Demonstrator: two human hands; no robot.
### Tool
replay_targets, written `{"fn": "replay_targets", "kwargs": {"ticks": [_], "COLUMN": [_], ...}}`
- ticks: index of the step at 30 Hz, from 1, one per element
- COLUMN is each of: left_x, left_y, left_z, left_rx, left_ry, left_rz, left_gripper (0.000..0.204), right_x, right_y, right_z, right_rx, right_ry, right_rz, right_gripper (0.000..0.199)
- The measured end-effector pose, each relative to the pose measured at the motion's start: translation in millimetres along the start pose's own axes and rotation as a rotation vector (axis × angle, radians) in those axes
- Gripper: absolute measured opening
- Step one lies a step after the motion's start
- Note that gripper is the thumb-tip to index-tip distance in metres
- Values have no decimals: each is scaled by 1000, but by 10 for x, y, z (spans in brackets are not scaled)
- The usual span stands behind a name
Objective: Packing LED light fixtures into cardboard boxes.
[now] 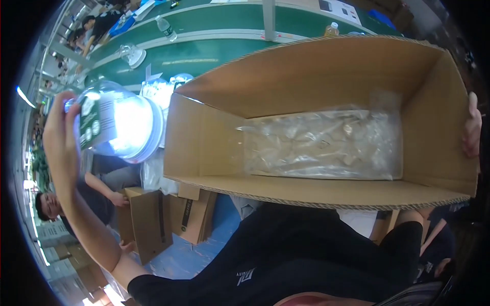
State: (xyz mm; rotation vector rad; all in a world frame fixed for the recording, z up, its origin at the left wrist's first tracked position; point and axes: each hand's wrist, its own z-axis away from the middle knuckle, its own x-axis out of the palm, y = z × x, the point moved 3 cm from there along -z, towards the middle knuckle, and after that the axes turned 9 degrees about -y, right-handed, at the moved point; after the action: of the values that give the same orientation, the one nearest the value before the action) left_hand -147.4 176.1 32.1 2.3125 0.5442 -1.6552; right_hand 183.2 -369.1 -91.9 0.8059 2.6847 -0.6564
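Observation:
My left hand [62, 135] is raised at the left, its fingers round the top end of a clear, dome-shaped lamp [137, 125]. The lamp glows bright white and carries a green and white label with a barcode. Right beside it, an open cardboard box [306, 191] is tilted so that its inside shows. A crumpled clear plastic bag [326, 143] lies on the bottom of the box. At the far right, my right hand [472, 127] grips the box by its end wall; part of that hand is hidden behind the cardboard.
Behind the box runs a green workbench [204, 58] with lit lamps [157, 91], a clear lamp [132, 55] and a water bottle [166, 28]. A co-worker [104, 191] at lower left handles a carton [150, 224]. Flattened cardboard [194, 217] stands on the blue floor [224, 224].

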Motion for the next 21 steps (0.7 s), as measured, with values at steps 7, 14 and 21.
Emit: {"fn": "replay_targets", "kwargs": {"ticks": [7, 14, 21], "left_x": [-470, -392, 614], "left_y": [-360, 586, 1842], "left_z": [86, -94, -309], "left_rx": [185, 403, 474], "left_ry": [135, -32, -222], "left_rz": [41, 289, 522], "left_gripper": [44, 48, 15], "right_x": [-81, 223, 337], "right_y": [-568, -873, -547], "right_z": [38, 24, -10], "right_rx": [156, 576, 1244], "right_ry": [-137, -122, -582], "right_rz": [119, 438, 522], "right_gripper": [49, 48, 29]}}
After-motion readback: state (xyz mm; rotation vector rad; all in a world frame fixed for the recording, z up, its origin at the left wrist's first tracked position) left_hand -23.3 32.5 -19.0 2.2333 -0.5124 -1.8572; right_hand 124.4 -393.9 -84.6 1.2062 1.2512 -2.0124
